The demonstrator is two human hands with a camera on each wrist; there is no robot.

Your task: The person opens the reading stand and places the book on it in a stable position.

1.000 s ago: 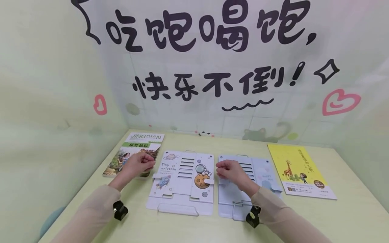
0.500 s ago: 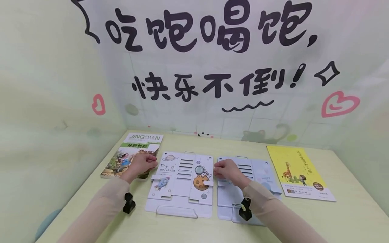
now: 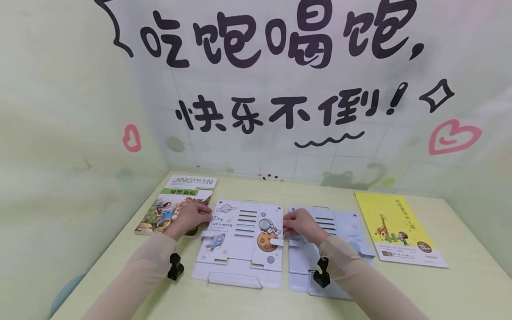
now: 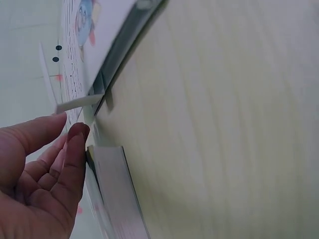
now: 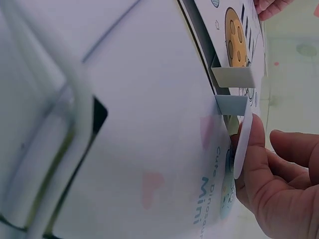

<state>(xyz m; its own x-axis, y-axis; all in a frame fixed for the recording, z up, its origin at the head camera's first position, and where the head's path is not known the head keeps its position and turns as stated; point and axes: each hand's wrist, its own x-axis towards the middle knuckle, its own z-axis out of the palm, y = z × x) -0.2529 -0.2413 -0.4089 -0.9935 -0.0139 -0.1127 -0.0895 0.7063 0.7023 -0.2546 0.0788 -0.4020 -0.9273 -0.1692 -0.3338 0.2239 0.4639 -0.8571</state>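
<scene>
The bench (image 3: 440, 293) is laid with two flat stands. The white stand (image 3: 240, 246) lies left of the bench's middle, and the blue stand (image 3: 344, 224) is set just beside it, toward the bench's right edge. The white stand may be judged light, stiff and smooth, somewhat slippery, more easily scratched than broken. A picture book (image 3: 164, 209) is placed near the far left corner and a yellow booklet (image 3: 394, 226) toward the far right one. Neither grip is seen to be grasping anything: the left hand (image 3: 191, 218) is held loose at the white stand's left edge, the right hand (image 3: 301, 223) at its right; contact cannot be told. Rigid side edges are best taken; the thin clip (image 3: 276, 242) should be spared, since it could be bent.
</scene>
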